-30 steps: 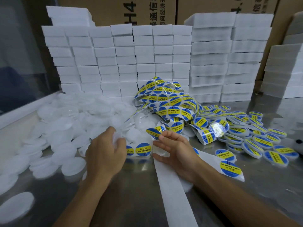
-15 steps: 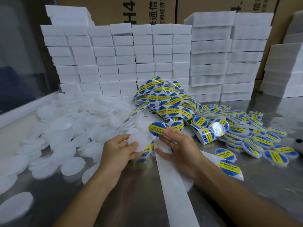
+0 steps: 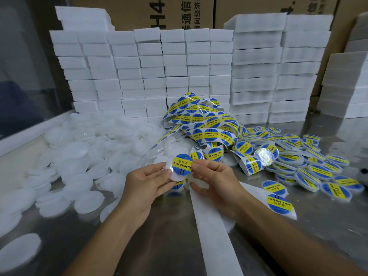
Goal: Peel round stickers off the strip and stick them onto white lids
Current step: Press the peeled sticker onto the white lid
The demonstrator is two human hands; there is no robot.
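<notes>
Head view shows a round sticker (image 3: pixel 182 166) now lying on a white lid (image 3: pixel 175 176) in the middle of the frame; half a second ago it was off the lid, so this lid looks nearly done. Its yellow band runs from upper left to lower right, words upside down. The left hand (image 3: pixel 147 184) grips the lid. The right hand (image 3: pixel 217 182) pinches the sticker's edge. The strip (image 3: pixel 211 226) lies on the surface (image 3: pixel 163 246).

Two hands (image 3: pixel 151 182), perhaps hundred lids (image 3: pixel 89 202).
</notes>
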